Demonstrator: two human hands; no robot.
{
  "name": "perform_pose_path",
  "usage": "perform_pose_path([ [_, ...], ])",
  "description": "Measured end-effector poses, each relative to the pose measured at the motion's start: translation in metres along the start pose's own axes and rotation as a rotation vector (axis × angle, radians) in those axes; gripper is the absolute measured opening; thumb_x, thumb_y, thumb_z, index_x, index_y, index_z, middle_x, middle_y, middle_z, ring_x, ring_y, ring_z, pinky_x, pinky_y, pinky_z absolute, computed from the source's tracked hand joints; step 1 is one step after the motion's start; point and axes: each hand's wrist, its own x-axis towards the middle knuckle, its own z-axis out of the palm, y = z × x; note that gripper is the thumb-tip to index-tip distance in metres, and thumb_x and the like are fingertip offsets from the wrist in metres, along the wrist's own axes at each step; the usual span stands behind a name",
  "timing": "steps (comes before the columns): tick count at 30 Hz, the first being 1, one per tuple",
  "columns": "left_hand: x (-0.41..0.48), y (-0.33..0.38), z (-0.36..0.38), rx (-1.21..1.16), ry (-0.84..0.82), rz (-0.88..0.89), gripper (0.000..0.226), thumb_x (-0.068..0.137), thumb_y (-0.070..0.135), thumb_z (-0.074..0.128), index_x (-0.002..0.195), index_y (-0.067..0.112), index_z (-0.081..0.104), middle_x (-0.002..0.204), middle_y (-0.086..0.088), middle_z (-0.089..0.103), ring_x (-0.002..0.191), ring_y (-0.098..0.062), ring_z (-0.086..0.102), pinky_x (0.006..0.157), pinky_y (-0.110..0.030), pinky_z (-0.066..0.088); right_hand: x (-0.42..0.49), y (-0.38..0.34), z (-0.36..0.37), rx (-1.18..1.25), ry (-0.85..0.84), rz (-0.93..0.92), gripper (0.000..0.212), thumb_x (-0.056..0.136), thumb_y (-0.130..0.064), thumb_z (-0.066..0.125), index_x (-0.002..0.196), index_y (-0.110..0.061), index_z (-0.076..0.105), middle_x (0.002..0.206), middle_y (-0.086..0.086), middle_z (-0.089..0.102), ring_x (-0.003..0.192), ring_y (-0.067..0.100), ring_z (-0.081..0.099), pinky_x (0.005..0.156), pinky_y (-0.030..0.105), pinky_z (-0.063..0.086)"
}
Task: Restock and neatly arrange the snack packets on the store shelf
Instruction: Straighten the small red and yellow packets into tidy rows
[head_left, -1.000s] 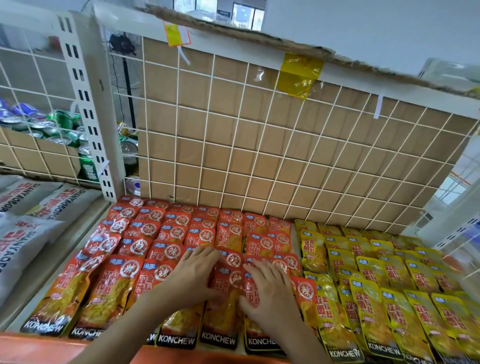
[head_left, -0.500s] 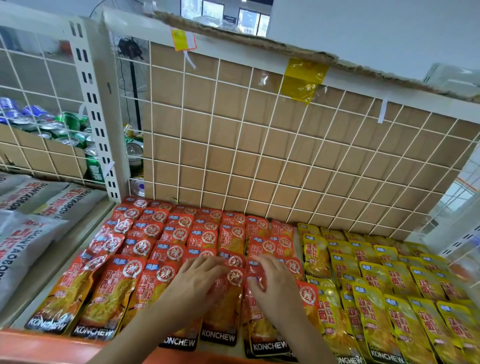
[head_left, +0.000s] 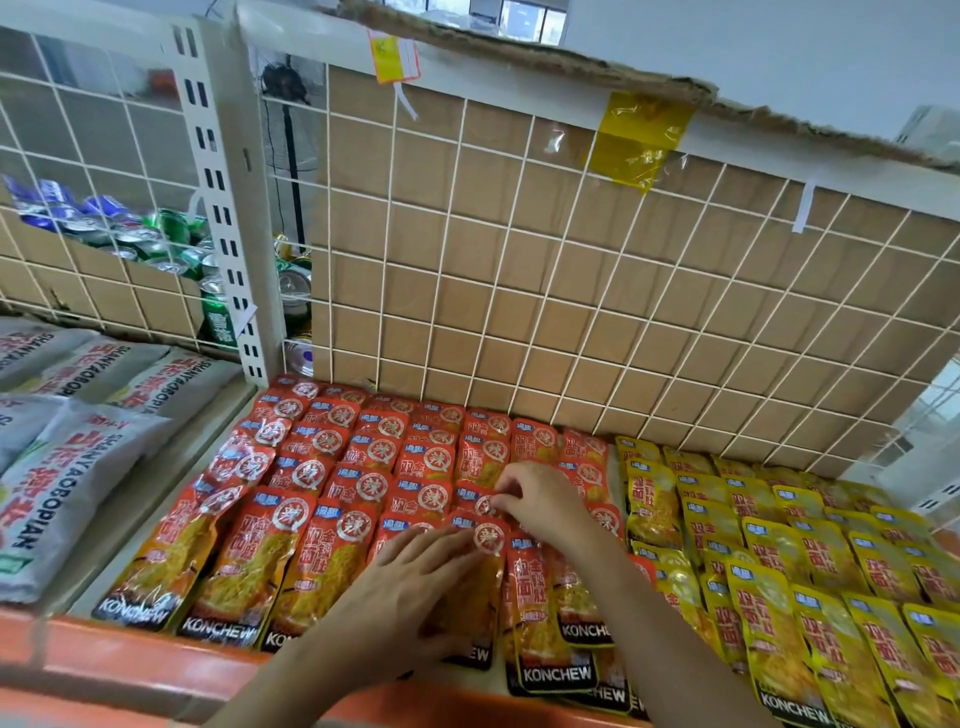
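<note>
Red KONCHEW snack packets (head_left: 311, 519) lie in overlapping rows on the left half of the shelf. Yellow KONCHEW packets (head_left: 779, 571) fill the right half in the same way. My left hand (head_left: 415, 587) lies flat, fingers straight, on the front red packets near the middle. My right hand (head_left: 540, 499) is a row further back, its fingertips curled and pinching the top edge of a red packet (head_left: 488, 535). Both forearms hide parts of the front packets.
A white wire grid backed with cardboard (head_left: 571, 312) closes the rear of the shelf. The orange shelf lip (head_left: 130, 660) runs along the front. Grey SHANYAOBOPIAN bags (head_left: 62, 483) lie in the bay to the left, and drink cans (head_left: 171, 244) sit behind the left grid.
My right hand has moved back from the front packets and now pinches a packet's top edge. My left hand has slid slightly right and stays flat on the front row.
</note>
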Motion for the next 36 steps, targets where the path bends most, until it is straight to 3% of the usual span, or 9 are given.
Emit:
perform_pose_path([
  [3, 0.001, -0.002, 0.004, 0.029, 0.002, 0.017, 0.081, 0.070, 0.079, 0.039, 0.138, 0.034, 0.038, 0.139, 0.016, 0.044, 0.131, -0.003, 0.029, 0.108, -0.027, 0.018, 0.005, 0.002, 0.002, 0.087, -0.005, 0.023, 0.013, 0.088, -0.029, 0.060, 0.092, -0.017, 0.063, 0.095, -0.005, 0.061, 0.085, 0.008, 0.054, 0.074, 0.024, 0.045],
  [8, 0.003, -0.003, 0.008, 0.104, 0.000, -0.011, 0.099, 0.064, 0.090, 0.024, 0.139, 0.029, 0.041, 0.142, 0.011, 0.043, 0.132, -0.006, 0.030, 0.109, -0.037, 0.024, 0.010, 0.005, 0.005, 0.136, 0.045, 0.043, 0.008, 0.089, -0.027, 0.059, 0.085, -0.020, 0.060, 0.088, -0.008, 0.060, 0.080, 0.006, 0.054, 0.063, 0.017, 0.039],
  [11, 0.006, -0.005, 0.011, 0.120, 0.040, -0.011, 0.098, 0.069, 0.089, 0.016, 0.141, 0.026, 0.039, 0.144, 0.009, 0.042, 0.133, -0.007, 0.029, 0.105, -0.039, 0.022, 0.012, 0.005, 0.004, 0.160, 0.063, 0.046, 0.007, 0.090, -0.025, 0.059, 0.087, -0.019, 0.062, 0.092, -0.005, 0.063, 0.084, 0.008, 0.055, 0.071, 0.022, 0.042],
  [15, 0.011, -0.006, 0.010, 0.150, 0.079, -0.020, 0.094, 0.073, 0.087, 0.010, 0.138, 0.027, 0.043, 0.139, 0.010, 0.047, 0.130, -0.005, 0.033, 0.102, -0.043, 0.041, 0.016, 0.008, 0.004, 0.192, 0.080, 0.051, 0.006, 0.090, -0.023, 0.059, 0.084, -0.020, 0.060, 0.091, -0.005, 0.064, 0.086, 0.010, 0.057, 0.076, 0.026, 0.045],
  [17, 0.013, -0.007, 0.010, 0.157, 0.085, -0.025, 0.093, 0.073, 0.086, 0.009, 0.137, 0.029, 0.044, 0.138, 0.012, 0.048, 0.128, -0.005, 0.037, 0.098, -0.047, 0.038, 0.018, 0.010, 0.004, 0.196, 0.091, 0.048, 0.006, 0.090, -0.021, 0.059, 0.085, -0.019, 0.061, 0.089, -0.005, 0.064, 0.086, 0.010, 0.057, 0.074, 0.024, 0.044],
  [23, 0.012, -0.009, 0.013, 0.162, 0.087, -0.023, 0.089, 0.074, 0.086, 0.011, 0.137, 0.032, 0.043, 0.136, 0.014, 0.049, 0.125, -0.003, 0.040, 0.109, -0.041, 0.030, 0.028, 0.011, 0.002, 0.205, 0.137, 0.041, 0.007, 0.090, -0.019, 0.058, 0.091, -0.014, 0.063, 0.085, -0.009, 0.057, 0.080, 0.007, 0.054, 0.066, 0.019, 0.039],
  [26, 0.014, -0.009, 0.014, 0.178, 0.104, -0.023, 0.088, 0.076, 0.085, 0.010, 0.134, 0.030, 0.048, 0.135, 0.013, 0.051, 0.125, -0.005, 0.041, 0.106, -0.040, 0.026, 0.035, 0.012, 0.000, 0.203, 0.127, 0.044, 0.006, 0.091, -0.018, 0.058, 0.091, -0.014, 0.062, 0.083, -0.009, 0.056, 0.079, 0.008, 0.056, 0.069, 0.021, 0.041],
  [30, 0.018, -0.007, 0.012, 0.210, 0.121, -0.044, 0.087, 0.079, 0.080, 0.008, 0.132, 0.027, 0.051, 0.133, 0.009, 0.054, 0.123, -0.008, 0.050, 0.108, -0.044, 0.031, 0.042, 0.014, -0.003, 0.205, 0.128, 0.021, 0.006, 0.091, -0.017, 0.057, 0.090, -0.017, 0.063, 0.076, -0.010, 0.054, 0.077, 0.009, 0.054, 0.071, 0.022, 0.040],
  [36, 0.025, -0.007, 0.017, 0.193, 0.139, -0.068, 0.087, 0.080, 0.081, 0.016, 0.136, 0.022, 0.046, 0.136, 0.003, 0.053, 0.124, -0.012, 0.051, 0.101, -0.041, 0.024, 0.045, 0.014, -0.003, 0.228, 0.112, 0.002, 0.011, 0.090, -0.015, 0.058, 0.100, -0.018, 0.062, 0.087, -0.007, 0.058, 0.077, 0.011, 0.057, 0.070, 0.026, 0.045],
])
